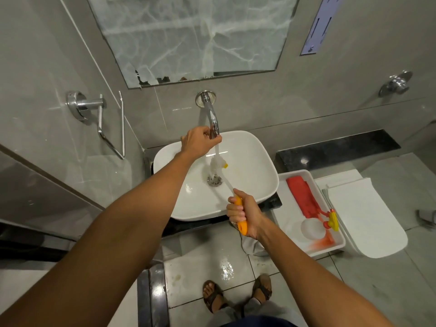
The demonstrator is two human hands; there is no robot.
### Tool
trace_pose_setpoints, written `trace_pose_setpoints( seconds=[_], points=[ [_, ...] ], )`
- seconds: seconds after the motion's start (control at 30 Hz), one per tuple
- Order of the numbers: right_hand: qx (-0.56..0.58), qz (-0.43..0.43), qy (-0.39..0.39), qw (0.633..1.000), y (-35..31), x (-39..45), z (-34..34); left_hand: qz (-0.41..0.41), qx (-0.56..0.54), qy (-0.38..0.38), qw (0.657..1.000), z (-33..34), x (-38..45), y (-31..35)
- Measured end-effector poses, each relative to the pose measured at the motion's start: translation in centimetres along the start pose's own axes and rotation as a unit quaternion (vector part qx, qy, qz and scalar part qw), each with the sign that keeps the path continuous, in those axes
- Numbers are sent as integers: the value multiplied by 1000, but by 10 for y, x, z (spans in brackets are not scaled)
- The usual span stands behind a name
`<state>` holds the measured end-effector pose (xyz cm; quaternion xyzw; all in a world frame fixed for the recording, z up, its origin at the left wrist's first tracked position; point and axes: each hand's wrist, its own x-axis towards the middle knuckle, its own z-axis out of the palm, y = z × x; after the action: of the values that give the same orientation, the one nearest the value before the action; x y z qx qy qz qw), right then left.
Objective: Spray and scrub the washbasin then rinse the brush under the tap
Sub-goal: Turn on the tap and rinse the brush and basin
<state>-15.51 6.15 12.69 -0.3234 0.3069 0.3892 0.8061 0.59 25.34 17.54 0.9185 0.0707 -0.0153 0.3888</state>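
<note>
Rinse step underway. Left hand (197, 141) closed around the tap (213, 125) end at frame centre, water running. Right hand (244, 214) fisted on the orange handle, lower centre-right, holding the brush (218, 164) head under the stream, just above the drain (214, 180) in the washbasin (254, 161). Risks: bristles deflect water over the rim onto the already wet floor (226, 267), so slip hazard by the sandals. Spray bottle (306, 197) lies in the tray (295, 175) at right, close enough to catch splash.
</note>
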Motion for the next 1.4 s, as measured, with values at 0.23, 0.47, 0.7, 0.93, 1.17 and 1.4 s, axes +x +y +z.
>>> trace_pose_setpoints(
  seconds=[0.23,0.47,0.7,0.93,1.17,1.4],
  points=[
    [-431,-271,218,832,16,15,1,-34,-197,-97,975,-8,-1,-9],
    [-532,-315,252,744,22,23,-14,-19,-214,-146,966,-12,6,-10],
    [-512,-317,258,756,19,25,-10,-28,-212,-49,976,-1,7,-9],
    [-507,-328,252,757,17,27,1,-19,-117,64,991,13,2,5],
    [-522,-340,247,742,17,26,7,-13,-99,113,989,28,-2,11],
    [-518,-344,252,742,13,26,-1,-11,-68,130,989,34,-4,11]
  ],
)
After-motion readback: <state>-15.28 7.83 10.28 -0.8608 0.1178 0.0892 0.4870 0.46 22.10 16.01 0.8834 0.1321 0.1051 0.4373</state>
